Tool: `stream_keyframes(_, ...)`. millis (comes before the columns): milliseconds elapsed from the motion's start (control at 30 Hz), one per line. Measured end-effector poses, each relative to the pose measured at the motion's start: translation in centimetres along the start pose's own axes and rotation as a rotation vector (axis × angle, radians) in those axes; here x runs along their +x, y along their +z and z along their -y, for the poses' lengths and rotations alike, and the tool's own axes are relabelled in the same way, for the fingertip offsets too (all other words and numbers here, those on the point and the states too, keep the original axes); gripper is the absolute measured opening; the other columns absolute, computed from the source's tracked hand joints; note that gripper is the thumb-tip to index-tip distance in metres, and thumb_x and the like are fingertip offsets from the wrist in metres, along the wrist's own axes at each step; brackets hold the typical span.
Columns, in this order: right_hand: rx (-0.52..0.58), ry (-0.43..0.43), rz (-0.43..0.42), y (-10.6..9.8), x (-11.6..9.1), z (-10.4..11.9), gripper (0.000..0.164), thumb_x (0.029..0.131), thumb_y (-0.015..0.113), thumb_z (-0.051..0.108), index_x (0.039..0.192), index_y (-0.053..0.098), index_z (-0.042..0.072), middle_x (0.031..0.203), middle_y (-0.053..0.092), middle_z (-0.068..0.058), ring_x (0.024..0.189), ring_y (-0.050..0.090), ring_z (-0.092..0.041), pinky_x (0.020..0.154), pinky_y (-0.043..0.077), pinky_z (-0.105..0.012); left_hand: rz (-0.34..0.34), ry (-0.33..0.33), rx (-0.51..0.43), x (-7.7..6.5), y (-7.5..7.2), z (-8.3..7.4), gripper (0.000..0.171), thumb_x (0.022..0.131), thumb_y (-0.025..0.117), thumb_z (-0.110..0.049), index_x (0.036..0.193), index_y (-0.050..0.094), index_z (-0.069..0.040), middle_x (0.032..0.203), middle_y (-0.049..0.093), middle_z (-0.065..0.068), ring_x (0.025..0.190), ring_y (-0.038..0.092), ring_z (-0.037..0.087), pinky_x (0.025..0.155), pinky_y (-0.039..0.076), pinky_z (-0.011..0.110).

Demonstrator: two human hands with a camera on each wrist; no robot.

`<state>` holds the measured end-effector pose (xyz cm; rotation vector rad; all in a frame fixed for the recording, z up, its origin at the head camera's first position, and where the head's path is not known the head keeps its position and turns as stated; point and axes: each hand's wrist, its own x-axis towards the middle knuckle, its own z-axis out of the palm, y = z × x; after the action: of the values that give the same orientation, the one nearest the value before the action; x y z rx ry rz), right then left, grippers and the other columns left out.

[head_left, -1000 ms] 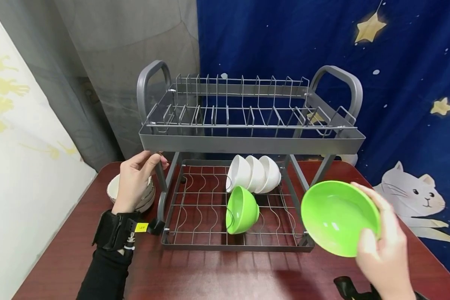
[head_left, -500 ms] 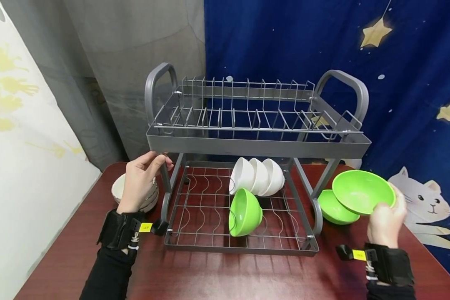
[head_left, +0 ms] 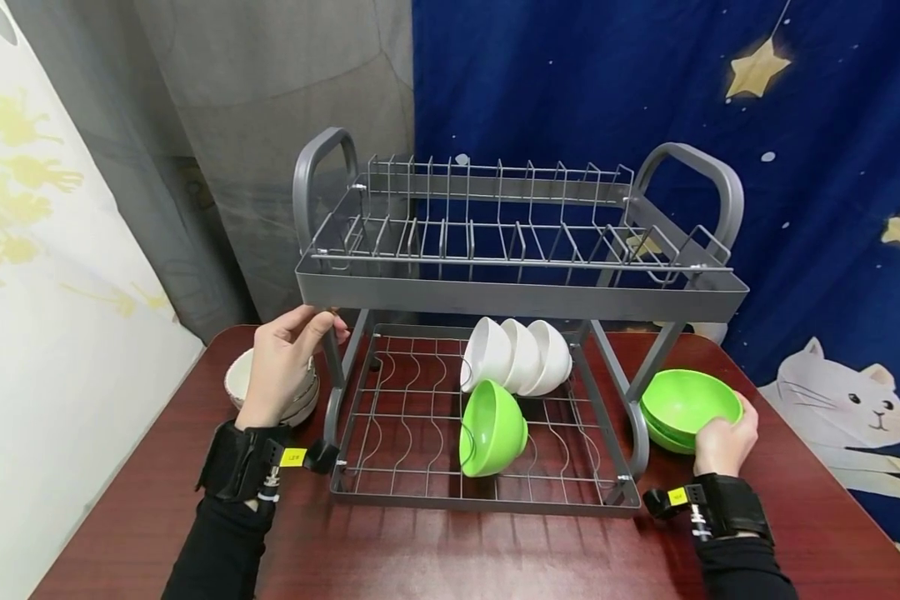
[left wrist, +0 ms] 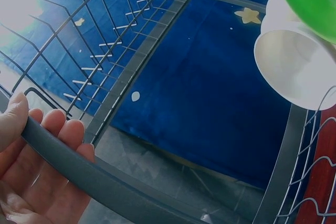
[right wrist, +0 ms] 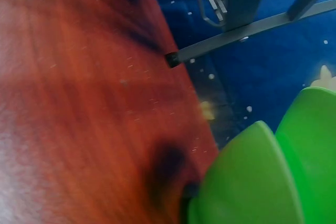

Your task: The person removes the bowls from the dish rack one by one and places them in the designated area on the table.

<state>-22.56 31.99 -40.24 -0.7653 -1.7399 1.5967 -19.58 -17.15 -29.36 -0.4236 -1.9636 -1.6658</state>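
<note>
A grey two-tier dish rack stands on the table. My left hand grips its front left post just below the upper tier; in the left wrist view the thumb and fingers are around the grey bar. To the right of the rack, my right hand holds the rim of a green bowl, which sits in another green bowl on the table. On the lower tier another green bowl is tilted on its side, in front of white bowls leaning in a row.
Behind my left hand, a stack of cream bowls stands left of the rack on the reddish-brown table. A white wall borders the left side. A blue star curtain hangs behind.
My right hand has moved the green bowl from the front right, back and down onto the other green bowl. The left hand stays on the rack post. The head view has shifted slightly.
</note>
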Motion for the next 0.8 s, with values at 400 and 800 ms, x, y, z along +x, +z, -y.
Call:
stream_keyframes(400, -0.099, -0.025, -0.017, 0.1, -0.3, -0.9, 0.057, 0.083, 0.024, -0.006, 0.138, 0.035, 0.003, 0.136, 0.039, -0.017, 0.120, 0.037, -0.015, 0.101, 0.028, -0.014, -0.005, 0.004, 0.005, 0.0, 0.1, 0.0, 0.021, 0.092, 0.056, -0.013, 0.093, 0.065, 0.006, 0.076, 0.066, -0.006, 0.076, 0.066, 0.010, 0.075, 0.055, 0.025)
stream_keyframes(800, -0.078, 0.057, -0.061, 0.2, -0.3, -2.4, 0.058, 0.084, 0.025, -0.007, 0.138, 0.039, 0.009, 0.139, 0.040, -0.011, 0.119, 0.039, -0.011, 0.101, 0.028, -0.013, -0.008, 0.002, 0.011, 0.0, 0.1, 0.0, 0.022, 0.092, 0.056, -0.015, 0.092, 0.065, 0.005, 0.076, 0.066, -0.006, 0.077, 0.066, 0.011, 0.075, 0.056, 0.026)
